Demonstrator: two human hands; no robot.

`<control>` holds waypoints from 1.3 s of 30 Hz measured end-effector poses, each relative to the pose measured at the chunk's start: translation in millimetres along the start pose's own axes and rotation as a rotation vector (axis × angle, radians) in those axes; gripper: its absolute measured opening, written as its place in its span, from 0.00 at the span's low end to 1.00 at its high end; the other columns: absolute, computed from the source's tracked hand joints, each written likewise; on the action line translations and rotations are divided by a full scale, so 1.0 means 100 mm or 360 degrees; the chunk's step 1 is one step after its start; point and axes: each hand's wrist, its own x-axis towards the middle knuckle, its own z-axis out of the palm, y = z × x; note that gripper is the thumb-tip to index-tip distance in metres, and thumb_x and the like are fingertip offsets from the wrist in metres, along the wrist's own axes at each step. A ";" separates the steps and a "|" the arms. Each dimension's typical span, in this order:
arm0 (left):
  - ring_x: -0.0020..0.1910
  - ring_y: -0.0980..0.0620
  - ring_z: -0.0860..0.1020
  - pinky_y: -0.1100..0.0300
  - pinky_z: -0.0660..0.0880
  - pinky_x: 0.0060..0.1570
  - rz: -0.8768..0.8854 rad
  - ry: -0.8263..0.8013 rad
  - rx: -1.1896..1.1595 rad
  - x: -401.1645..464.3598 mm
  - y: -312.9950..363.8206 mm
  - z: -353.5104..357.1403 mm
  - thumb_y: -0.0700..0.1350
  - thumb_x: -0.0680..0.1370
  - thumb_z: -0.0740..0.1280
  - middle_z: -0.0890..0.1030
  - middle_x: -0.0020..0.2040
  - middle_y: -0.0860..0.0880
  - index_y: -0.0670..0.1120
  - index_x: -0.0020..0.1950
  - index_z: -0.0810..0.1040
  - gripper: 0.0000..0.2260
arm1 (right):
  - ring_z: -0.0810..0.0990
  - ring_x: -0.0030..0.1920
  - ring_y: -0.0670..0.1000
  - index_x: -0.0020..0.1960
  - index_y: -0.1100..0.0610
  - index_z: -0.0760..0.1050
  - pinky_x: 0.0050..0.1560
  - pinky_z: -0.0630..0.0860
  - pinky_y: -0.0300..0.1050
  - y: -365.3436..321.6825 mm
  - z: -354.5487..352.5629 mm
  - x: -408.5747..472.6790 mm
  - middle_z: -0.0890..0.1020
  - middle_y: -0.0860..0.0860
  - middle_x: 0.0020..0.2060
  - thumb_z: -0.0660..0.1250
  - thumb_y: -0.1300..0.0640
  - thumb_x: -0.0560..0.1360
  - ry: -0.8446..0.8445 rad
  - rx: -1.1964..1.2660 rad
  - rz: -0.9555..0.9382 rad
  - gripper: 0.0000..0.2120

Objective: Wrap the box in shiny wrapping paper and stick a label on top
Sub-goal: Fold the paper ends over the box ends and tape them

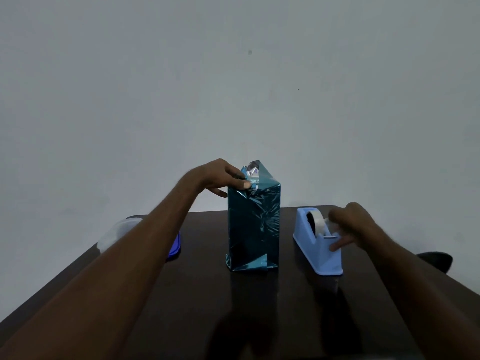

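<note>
Box [253, 227], wrapped in shiny teal paper, stands upright mid-table [197, 294], long axis vertical, its loose paper folds pointing up. Left hand [220, 178] reaches across with arm extended, fingers pinching the top fold. Right hand [348, 226] rests at the blue tape dispenser [318, 245], fingers blurred, loosely spread.

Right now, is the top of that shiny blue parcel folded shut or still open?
Still open. The blue paper at the top stands up in loose flaps showing its silvery inside, and the left hand pinches one flap.
</note>
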 end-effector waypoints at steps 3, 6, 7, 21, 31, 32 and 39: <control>0.50 0.59 0.77 0.61 0.80 0.43 0.0008 -0.0001 -0.0008 0.01 0.00 0.01 0.51 0.72 0.76 0.80 0.58 0.51 0.48 0.61 0.82 0.19 | 0.74 0.42 0.44 0.51 0.53 0.71 0.39 0.71 0.23 0.10 -0.04 -0.11 0.73 0.46 0.39 0.69 0.56 0.78 0.0170 0.0243 -0.0005 0.07; 0.50 0.59 0.77 0.61 0.79 0.42 0.0000 -0.0006 -0.0012 0.02 0.00 0.06 0.51 0.72 0.75 0.80 0.57 0.52 0.49 0.61 0.82 0.18 | 0.81 0.47 0.53 0.60 0.65 0.74 0.37 0.75 0.27 0.47 0.01 -0.16 0.80 0.58 0.51 0.69 0.62 0.76 0.0313 0.0462 -0.0001 0.14; 0.50 0.59 0.77 0.61 0.79 0.42 -0.0001 -0.0006 -0.0015 0.02 0.00 0.07 0.51 0.72 0.75 0.80 0.57 0.52 0.49 0.61 0.82 0.18 | 0.82 0.44 0.57 0.53 0.67 0.77 0.39 0.82 0.40 0.56 0.04 -0.20 0.81 0.62 0.48 0.69 0.64 0.74 0.0458 0.0526 0.0012 0.10; 0.56 0.55 0.77 0.64 0.78 0.38 -0.0006 0.0000 -0.0002 0.00 -0.01 0.09 0.50 0.73 0.75 0.79 0.60 0.51 0.49 0.63 0.81 0.19 | 0.79 0.33 0.51 0.34 0.57 0.78 0.40 0.80 0.56 0.90 0.40 -0.44 0.80 0.52 0.31 0.69 0.58 0.77 0.0909 0.0377 -0.0053 0.12; 0.58 0.53 0.76 0.63 0.78 0.39 -0.0007 -0.0001 0.0017 -0.01 0.00 0.10 0.51 0.72 0.75 0.79 0.61 0.50 0.48 0.63 0.81 0.20 | 0.79 0.39 0.48 0.40 0.57 0.78 0.35 0.76 0.44 1.00 0.51 -0.52 0.82 0.53 0.39 0.68 0.59 0.77 0.0952 0.0528 0.0009 0.08; 0.58 0.53 0.76 0.63 0.78 0.40 -0.0009 0.0000 0.0014 0.00 0.00 0.10 0.51 0.72 0.75 0.79 0.60 0.50 0.48 0.63 0.81 0.20 | 0.80 0.40 0.49 0.40 0.56 0.78 0.36 0.78 0.47 0.97 0.50 -0.55 0.82 0.53 0.39 0.68 0.59 0.77 0.0949 0.0550 -0.0035 0.07; 0.55 0.55 0.76 0.63 0.78 0.39 -0.0013 -0.0002 0.0005 0.00 0.00 0.10 0.51 0.72 0.75 0.79 0.59 0.51 0.49 0.63 0.81 0.20 | 0.80 0.35 0.48 0.41 0.57 0.80 0.34 0.81 0.41 0.46 0.37 -0.68 0.83 0.56 0.39 0.69 0.63 0.77 0.0519 0.0883 -0.0384 0.06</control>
